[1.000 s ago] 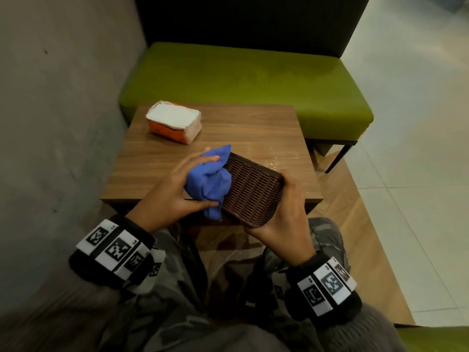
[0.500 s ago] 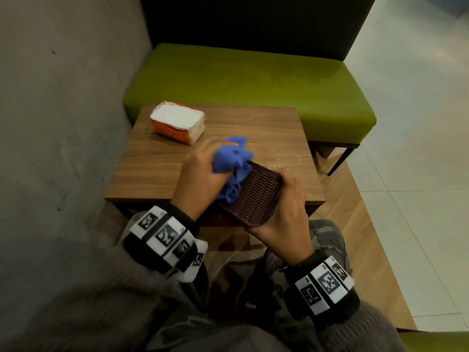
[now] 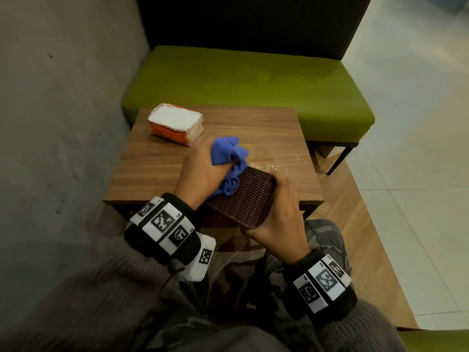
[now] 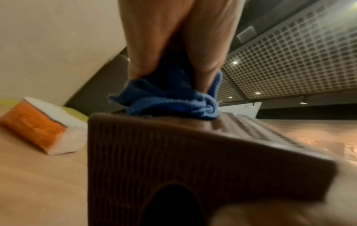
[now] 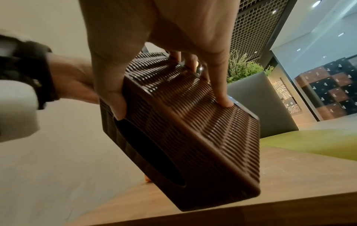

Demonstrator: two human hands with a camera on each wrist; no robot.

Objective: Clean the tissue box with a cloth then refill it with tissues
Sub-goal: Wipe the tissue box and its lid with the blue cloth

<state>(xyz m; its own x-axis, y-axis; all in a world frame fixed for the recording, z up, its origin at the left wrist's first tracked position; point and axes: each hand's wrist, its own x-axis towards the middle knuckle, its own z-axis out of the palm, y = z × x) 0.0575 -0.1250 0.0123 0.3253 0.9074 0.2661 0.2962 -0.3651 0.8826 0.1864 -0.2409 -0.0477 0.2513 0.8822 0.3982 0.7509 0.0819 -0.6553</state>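
Clearly the wiping step is in hand: the right hand clamps the tilted tissue box over the table's six o'clock edge, the left hand clutches the bunched cloth against its upper face, and next, I judge, comes the tissue pack at eleven o'clock.

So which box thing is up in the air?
The brown woven tissue box, tilted and gripped by the right hand. The orange-and-white tissue pack lies on the wooden table.

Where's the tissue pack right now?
In the head view, the tissue pack lies on the table's far left corner, beyond the left hand and cloth.
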